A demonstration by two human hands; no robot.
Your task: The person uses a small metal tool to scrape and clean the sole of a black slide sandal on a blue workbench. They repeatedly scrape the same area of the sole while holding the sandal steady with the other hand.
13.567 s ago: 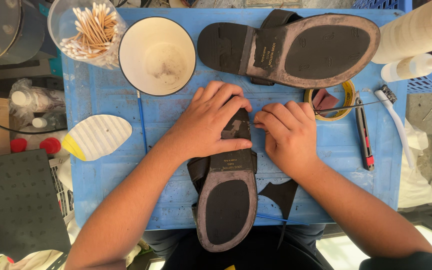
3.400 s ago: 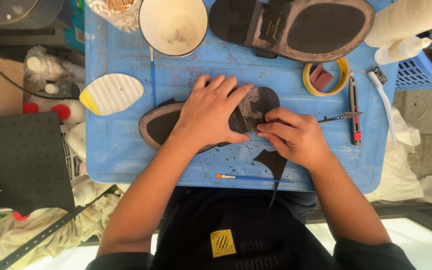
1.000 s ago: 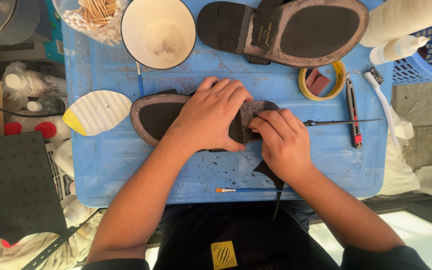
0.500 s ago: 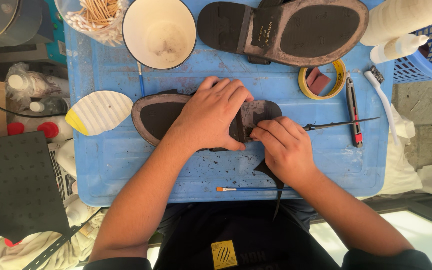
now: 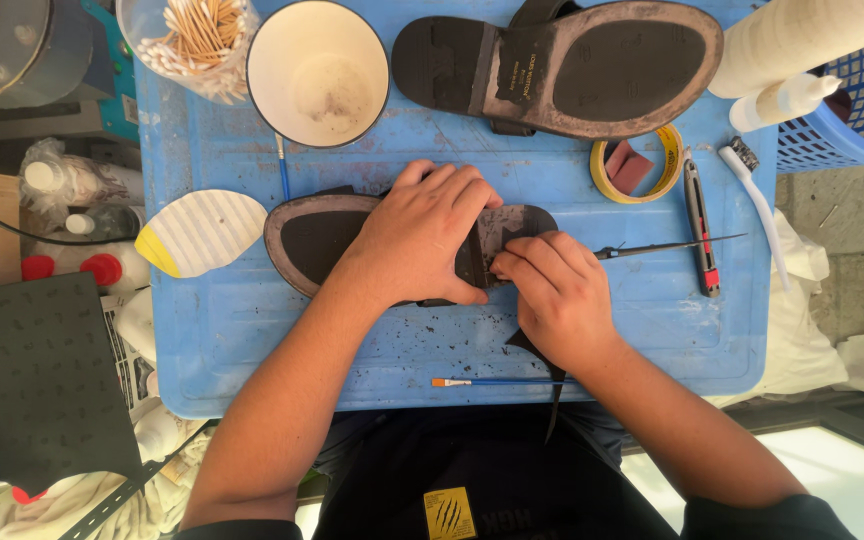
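Note:
A dark sandal lies sole-up and sideways on the blue table. My left hand lies flat across its middle and holds it down. My right hand has its fingers curled, and their tips press on a dark rubber heel patch at the sandal's heel end. A thin dark blade sticks out to the right from under my right hand; whether the hand holds it cannot be told.
A second sandal, a white cup and a jar of cotton swabs stand at the back. To the right are a yellow tape roll, a box cutter and a blue basket. A small brush lies near the front edge.
The sandal pointed toward me at first and now lies sideways. Over the last second both hands stay on it; my right fingers shift slightly on the heel patch.

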